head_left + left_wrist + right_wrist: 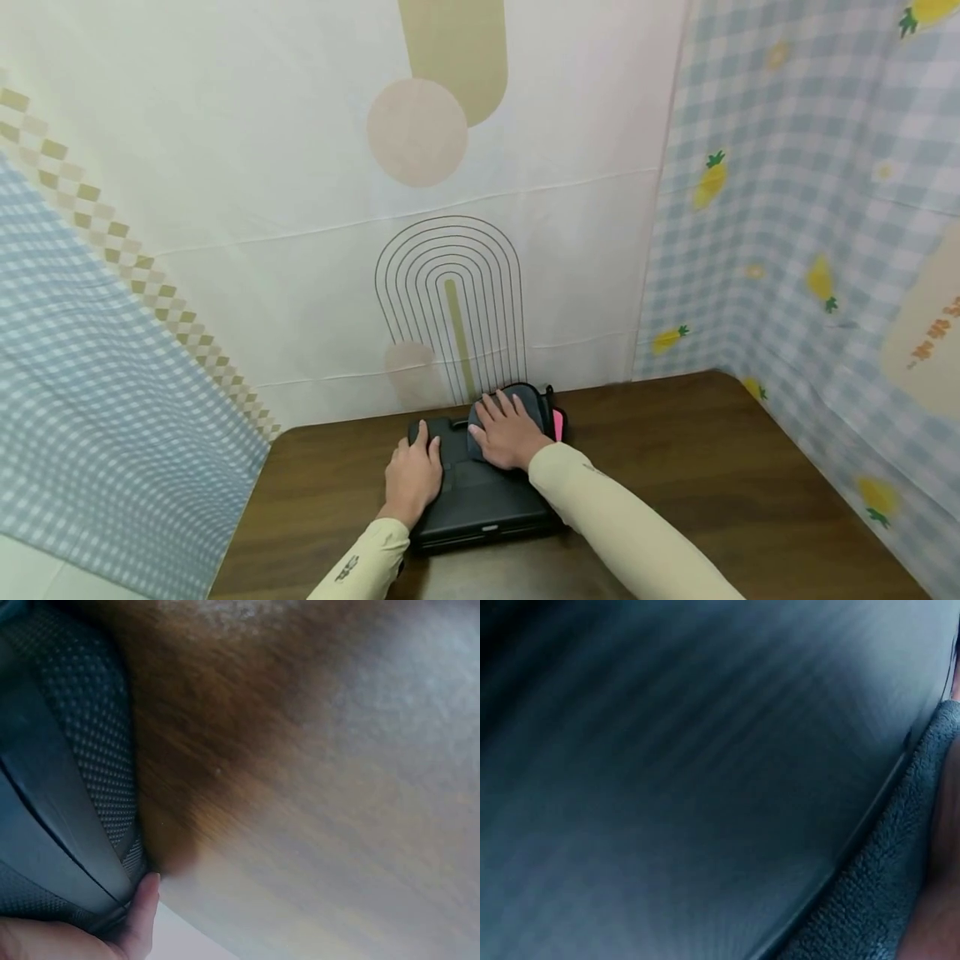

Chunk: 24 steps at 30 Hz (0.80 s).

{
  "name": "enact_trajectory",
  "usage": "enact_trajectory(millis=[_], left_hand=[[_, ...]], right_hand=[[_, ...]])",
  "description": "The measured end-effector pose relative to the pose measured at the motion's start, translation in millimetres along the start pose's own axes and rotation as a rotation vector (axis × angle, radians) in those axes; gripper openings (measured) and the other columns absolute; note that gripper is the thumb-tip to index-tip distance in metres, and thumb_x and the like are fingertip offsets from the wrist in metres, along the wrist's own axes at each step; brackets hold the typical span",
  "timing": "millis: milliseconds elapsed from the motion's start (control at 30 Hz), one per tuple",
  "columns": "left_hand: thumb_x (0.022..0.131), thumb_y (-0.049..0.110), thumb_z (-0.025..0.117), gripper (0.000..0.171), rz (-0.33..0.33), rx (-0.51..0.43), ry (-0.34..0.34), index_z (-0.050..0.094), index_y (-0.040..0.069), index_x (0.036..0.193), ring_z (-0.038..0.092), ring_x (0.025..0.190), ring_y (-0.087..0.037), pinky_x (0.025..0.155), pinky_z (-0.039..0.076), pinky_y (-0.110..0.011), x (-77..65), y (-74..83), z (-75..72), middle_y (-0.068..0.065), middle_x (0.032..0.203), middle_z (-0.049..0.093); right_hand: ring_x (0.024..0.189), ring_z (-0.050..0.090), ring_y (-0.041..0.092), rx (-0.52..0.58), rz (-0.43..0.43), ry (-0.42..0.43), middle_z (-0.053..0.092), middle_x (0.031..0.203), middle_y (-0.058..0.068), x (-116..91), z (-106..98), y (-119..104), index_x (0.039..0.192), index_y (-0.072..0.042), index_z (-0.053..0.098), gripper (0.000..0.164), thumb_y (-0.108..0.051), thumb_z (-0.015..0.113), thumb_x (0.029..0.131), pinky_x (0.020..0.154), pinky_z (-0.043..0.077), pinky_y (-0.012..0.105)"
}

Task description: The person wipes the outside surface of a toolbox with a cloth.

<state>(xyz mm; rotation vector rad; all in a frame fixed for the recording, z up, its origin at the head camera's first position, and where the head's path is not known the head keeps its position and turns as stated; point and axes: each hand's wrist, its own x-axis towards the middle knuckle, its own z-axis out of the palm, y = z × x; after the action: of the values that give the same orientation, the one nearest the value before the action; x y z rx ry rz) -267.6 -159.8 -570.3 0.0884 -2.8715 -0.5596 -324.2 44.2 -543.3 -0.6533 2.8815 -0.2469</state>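
A flat black case lies on the wooden table. My left hand holds its left edge, thumb on top and fingers along the side. In the left wrist view a fingertip touches a corner of the case's textured, seamed side. My right hand lies palm down, fingers spread, on a grey fuzzy fabric piece with black edging, over the case's back right part. The right wrist view shows its looped pile beside the hand; the dark surface there is blurred.
A bright pink patch shows at the right side of the fabric piece. Wooden tabletop extends on both sides. A pale patterned cloth hangs behind the table, with blue checked cloths at the sides.
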Motion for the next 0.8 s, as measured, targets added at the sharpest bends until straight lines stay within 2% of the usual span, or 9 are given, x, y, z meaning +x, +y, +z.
enact_trajectory(millis=[233, 333, 567, 800], left_hand=[[0.114, 0.037, 0.047, 0.054, -0.007, -0.012, 0.009, 0.051, 0.007, 0.159, 0.067, 0.121, -0.052, 0.096, 0.057, -0.065, -0.5, 4.6, -2.2, -0.036, 0.138, 0.063], [0.114, 0.037, 0.048, 0.054, -0.015, -0.005, 0.007, 0.051, 0.007, 0.159, 0.067, 0.120, -0.052, 0.094, 0.058, -0.065, -0.6, 5.6, -1.6, -0.036, 0.138, 0.063], [0.115, 0.037, 0.043, 0.056, -0.044, 0.033, -0.012, 0.045, 0.008, 0.163, 0.067, 0.118, -0.052, 0.086, 0.060, -0.065, 1.2, 8.0, 0.8, -0.038, 0.139, 0.059], [0.115, 0.034, 0.045, 0.055, -0.065, 0.008, -0.005, 0.044, 0.008, 0.164, 0.065, 0.119, -0.055, 0.085, 0.060, -0.065, 1.2, 9.4, 1.3, -0.039, 0.141, 0.057]], right_hand=[[0.171, 0.012, 0.032, -0.012, 0.018, -0.015, 0.022, 0.181, 0.007, 4.7, -1.5, -8.8, 0.172, -0.018, 0.026, 0.065, -0.052, 0.021, 0.117, 0.138, 0.007, 0.057], [0.171, 0.009, 0.032, -0.004, 0.023, -0.040, 0.021, 0.181, 0.007, 1.7, -4.0, -10.1, 0.172, -0.017, 0.025, 0.066, -0.052, 0.021, 0.116, 0.138, 0.004, 0.057], [0.170, 0.016, 0.033, -0.003, 0.013, -0.018, 0.027, 0.179, 0.008, -10.3, -14.3, -16.2, 0.170, -0.016, 0.032, 0.064, -0.050, 0.026, 0.116, 0.137, 0.009, 0.058], [0.171, 0.010, 0.031, 0.026, -0.022, -0.048, 0.019, 0.181, 0.006, -19.9, -8.7, -15.3, 0.172, -0.018, 0.027, 0.065, -0.051, 0.028, 0.116, 0.137, 0.004, 0.060]])
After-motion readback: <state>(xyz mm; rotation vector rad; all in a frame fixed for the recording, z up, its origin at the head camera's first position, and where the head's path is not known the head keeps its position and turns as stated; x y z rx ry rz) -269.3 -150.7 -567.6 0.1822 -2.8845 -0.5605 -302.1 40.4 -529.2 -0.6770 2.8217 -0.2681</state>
